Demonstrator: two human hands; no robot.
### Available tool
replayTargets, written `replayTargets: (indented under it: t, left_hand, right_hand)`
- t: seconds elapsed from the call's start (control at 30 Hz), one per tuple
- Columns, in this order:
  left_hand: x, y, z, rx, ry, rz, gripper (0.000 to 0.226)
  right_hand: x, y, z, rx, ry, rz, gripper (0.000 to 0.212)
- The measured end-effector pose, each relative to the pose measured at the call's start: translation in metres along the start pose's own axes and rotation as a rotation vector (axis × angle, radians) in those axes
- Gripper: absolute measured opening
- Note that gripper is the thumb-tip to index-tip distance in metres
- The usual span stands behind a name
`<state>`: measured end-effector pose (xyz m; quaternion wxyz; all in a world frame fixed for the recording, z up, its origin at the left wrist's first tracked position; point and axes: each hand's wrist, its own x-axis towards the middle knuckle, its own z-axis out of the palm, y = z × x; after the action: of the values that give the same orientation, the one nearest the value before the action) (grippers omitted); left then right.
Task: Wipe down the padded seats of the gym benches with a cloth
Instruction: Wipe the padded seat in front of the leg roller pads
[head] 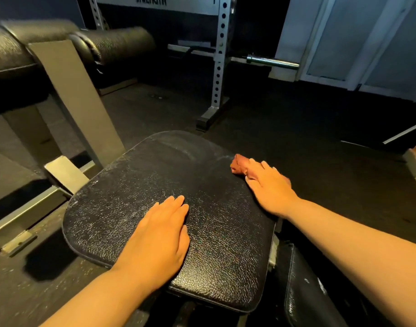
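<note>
- The seat pad (155,185) is black, with a grained, cracked surface flecked with pale specks and a faint whitish smear near its far edge. It fills the middle of the view.
- The left hand (159,234) lies flat, palm down, on the near-middle part of the seat pad. Its fingers are straight and close together and hold nothing.
- The right hand (268,187) rests at the right edge of the seat pad with its fingers stretched forward over the cloth (239,165), pressing it down on the pad. The hand is slightly blurred, so whether the thumb hooks round the cloth cannot be told.
- The cloth is a small reddish-brown bunch. It sits on the far right part of the pad, close to the edge, and sticks out past the fingertips.
- A second black pad (303,291) shows at lower right, just beside the seat pad.
- Two black padded rollers (117,43) on a grey metal frame (79,97) stand at upper left.
- A white upright post with holes (220,62) rises beyond the seat pad, its foot on the dark floor (308,128).
- A shiny barbell end (273,62) sticks out to the right of the post.
- Pale panels (358,36) line the far right wall.
</note>
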<state>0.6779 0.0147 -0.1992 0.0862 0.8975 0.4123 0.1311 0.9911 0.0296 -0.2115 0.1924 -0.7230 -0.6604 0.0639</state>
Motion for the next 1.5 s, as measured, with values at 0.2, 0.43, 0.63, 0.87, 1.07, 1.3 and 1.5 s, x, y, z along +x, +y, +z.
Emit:
replayTargets:
  t: [0.2, 0.43, 0.63, 0.87, 1.07, 1.3, 1.5]
  left_hand:
    - [0.004, -0.007, 0.002, 0.004, -0.018, 0.005, 0.069]
    - [0.007, -0.004, -0.004, -0.029, -0.026, -0.019, 0.065]
    - [0.012, -0.014, -0.004, -0.017, -0.010, -0.046, 0.064]
    - [0.012, -0.021, -0.010, -0.054, 0.004, -0.097, 0.054]
    - [0.015, -0.025, -0.007, -0.050, 0.018, -0.095, 0.051]
    - [0.019, -0.032, -0.013, -0.062, 0.019, -0.135, 0.053]
    - [0.020, -0.045, -0.015, -0.040, 0.025, -0.190, 0.053]
  right_hand:
    - [-0.052, -0.043, -0.013, 0.096, -0.342, -0.637, 0.054]
    - [0.044, -0.018, 0.008, -0.090, -0.012, 0.053, 0.048]
    - [0.002, -0.067, 0.018, 0.089, -0.267, -0.553, 0.070]
    - [0.065, -0.035, 0.009, -0.117, -0.027, 0.057, 0.048]
    - [0.041, -0.086, 0.042, 0.093, -0.183, -0.402, 0.064]
    - [0.074, -0.037, 0.011, -0.029, -0.135, -0.278, 0.067]
    - [0.076, -0.086, 0.047, 0.078, -0.169, -0.362, 0.067]
